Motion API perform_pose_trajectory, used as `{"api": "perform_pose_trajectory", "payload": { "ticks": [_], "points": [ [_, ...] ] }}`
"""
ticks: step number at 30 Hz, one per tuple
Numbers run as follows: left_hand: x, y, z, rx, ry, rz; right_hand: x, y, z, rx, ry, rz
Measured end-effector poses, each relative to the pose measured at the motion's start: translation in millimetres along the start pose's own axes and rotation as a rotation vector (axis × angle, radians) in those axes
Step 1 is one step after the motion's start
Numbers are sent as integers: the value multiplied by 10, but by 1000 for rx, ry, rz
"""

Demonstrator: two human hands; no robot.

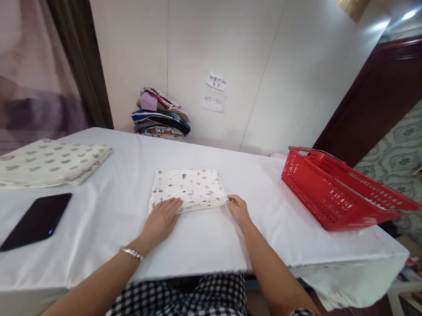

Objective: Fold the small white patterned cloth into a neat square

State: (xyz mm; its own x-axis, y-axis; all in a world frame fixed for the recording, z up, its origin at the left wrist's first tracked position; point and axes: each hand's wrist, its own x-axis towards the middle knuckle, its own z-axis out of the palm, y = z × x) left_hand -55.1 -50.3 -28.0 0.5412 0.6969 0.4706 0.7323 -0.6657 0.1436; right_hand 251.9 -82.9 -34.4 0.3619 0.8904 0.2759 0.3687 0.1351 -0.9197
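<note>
A small white cloth with little printed figures lies folded in several layers on the white-covered table. Resting flat on its near left corner is my left hand, fingers stretched out together. My right hand pinches the cloth's near right corner between thumb and fingers. The layered folded edge runs between the two hands, facing me.
On the left lie a larger folded cloth with a cloud-like print and a dark tablet or phone. A stack of folded fabrics stands against the wall. To the right sits a red plastic basket near the table's edge.
</note>
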Motion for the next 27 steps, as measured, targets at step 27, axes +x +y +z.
{"api": "perform_pose_trajectory", "payload": {
  "ticks": [27],
  "points": [
    [-10,45,-63,-31,1,7,3,-6,63,-326,19,-86]
  ]
}}
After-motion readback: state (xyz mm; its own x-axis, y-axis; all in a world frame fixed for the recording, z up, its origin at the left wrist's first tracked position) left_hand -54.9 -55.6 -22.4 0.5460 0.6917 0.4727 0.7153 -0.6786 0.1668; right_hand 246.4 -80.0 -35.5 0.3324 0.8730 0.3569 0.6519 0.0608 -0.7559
